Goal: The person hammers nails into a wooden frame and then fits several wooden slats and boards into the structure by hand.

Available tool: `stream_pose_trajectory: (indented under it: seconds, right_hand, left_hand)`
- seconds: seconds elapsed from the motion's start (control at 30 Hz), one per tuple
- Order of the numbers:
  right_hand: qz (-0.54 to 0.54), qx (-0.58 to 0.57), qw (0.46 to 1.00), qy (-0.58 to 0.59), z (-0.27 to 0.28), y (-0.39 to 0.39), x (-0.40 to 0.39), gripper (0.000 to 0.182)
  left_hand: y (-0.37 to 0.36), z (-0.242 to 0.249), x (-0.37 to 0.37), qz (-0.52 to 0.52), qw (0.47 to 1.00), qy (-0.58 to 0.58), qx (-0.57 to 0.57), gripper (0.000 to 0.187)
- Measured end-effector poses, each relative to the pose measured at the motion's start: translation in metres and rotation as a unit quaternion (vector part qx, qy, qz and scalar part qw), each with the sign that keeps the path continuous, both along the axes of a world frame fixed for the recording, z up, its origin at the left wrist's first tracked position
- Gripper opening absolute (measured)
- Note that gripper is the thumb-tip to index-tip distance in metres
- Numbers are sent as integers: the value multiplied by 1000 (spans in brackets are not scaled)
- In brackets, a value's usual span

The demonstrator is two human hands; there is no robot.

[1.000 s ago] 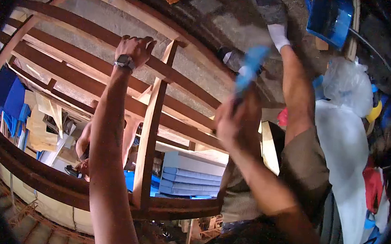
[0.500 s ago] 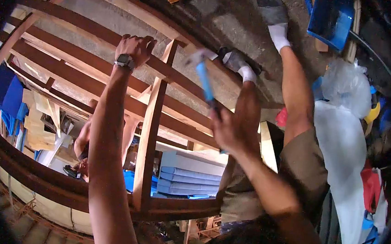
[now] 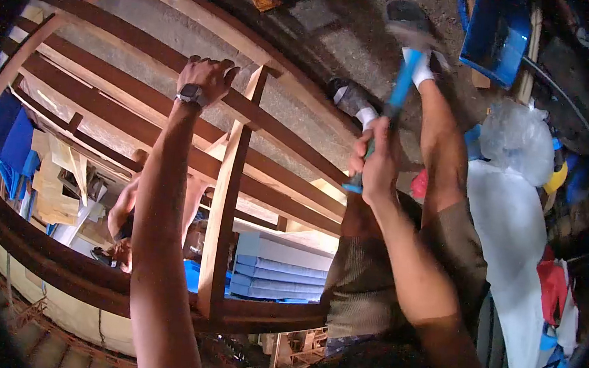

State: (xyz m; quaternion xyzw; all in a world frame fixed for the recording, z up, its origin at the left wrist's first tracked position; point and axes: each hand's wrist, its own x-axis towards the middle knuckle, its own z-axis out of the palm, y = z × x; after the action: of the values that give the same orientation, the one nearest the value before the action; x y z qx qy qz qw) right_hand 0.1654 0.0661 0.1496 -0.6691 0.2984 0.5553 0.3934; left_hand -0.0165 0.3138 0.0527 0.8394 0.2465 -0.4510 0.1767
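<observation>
From where I stand, the person's left hand [image 3: 206, 80], a watch [image 3: 191, 93] on its wrist, is curled over a wooden slat [image 3: 130, 35] of the big open frame [image 3: 263, 313], fingers bent across the slat's far edge. The right hand [image 3: 379, 164] is closed in a fist around the grip of a hammer [image 3: 405, 82]. That hammer is up off the frame, to the right of the slats, its blue shaft slanting upward in the view; the head is too blurred to make out, and it shows in front of the person's socked, sandalled foot [image 3: 422, 68]. A pale upright post [image 3: 220, 233] crosses the slats between the two arms. Beyond the slats another person [image 3: 124, 215] is partly visible, with light-blue stacked slabs [image 3: 280, 276] farther right. Over at the right side I can see a blue bin [image 3: 496, 41], a clear plastic bag [image 3: 517, 143] and white sheeting [image 3: 510, 215].
</observation>
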Motion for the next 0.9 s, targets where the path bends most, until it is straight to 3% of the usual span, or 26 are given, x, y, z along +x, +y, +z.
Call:
stream_pose_trajectory:
  seconds: [0.03,0.07,0.1,0.2,0.23,0.27,0.3,0.33,0.37,0.43,0.47,0.53,0.63,0.7,0.77,0.8,0.87,0.9]
  right_hand:
    - [-78,6,995,-67,-1,9,-5,32]
    - [217,32,964,-150,15,19,-7,31]
    - [490,54,842,-221,45,28,-6,34]
    - [549,-3,769,-327,40,18,-25,46]
    - [507,19,846,-164,44,28,-9,40]
    - [380,41,924,12,38,27,1,36]
    - [246,9,953,174,32,26,11,34]
    - [90,45,992,80,15,10,-6,33]
    - [-24,32,997,69,8,10,-2,31]
    - [-36,11,999,28,10,0,-15,36]
    - [233,-4,949,-213,18,-6,-32,44]
    - [456,6,820,-347,7,-25,-55,48]
    - [380,64,921,-55,-13,-54,-85,42]
    - [74,23,988,134,10,3,-8,31]
    - [-69,-20,996,55,4,4,-13,27]
    - [132,-5,991,-38,10,-4,-22,28]
    - [266,-27,958,-100,16,-10,-61,33]
    - [263,-18,964,-30,12,-19,-69,35]
  left_hand:
    - [2,0,2,7,1000,10,0,32]
    - [2,1,3,-1,1000,3,10,32]
    - [3,-3,-3,-7,1000,-9,9,32]
    - [3,-12,-13,-19,999,-32,-1,33]
    - [0,-8,-11,-19,1000,-10,-5,33]
    - [0,-5,-7,-16,1000,12,-1,33]
    - [3,-6,-2,-11,1000,28,8,32]
    - [1,-9,-7,8,1000,-9,10,31]
    - [3,-10,-6,6,1000,-8,7,31]
    - [4,-9,-6,-1,1000,1,-7,31]
    - [3,-2,0,4,1000,-2,4,30]
    - [6,-5,5,-3,1000,-3,17,31]
    - [1,0,-4,-13,1000,4,4,31]
    - [3,-10,-8,-2,1000,-10,3,31]
    - [0,-5,-7,-7,1000,5,3,31]
    - [0,-6,-5,-10,1000,16,3,31]
    - [6,-9,-2,-4,1000,18,5,31]
    - [7,-8,-1,4,1000,12,2,32]
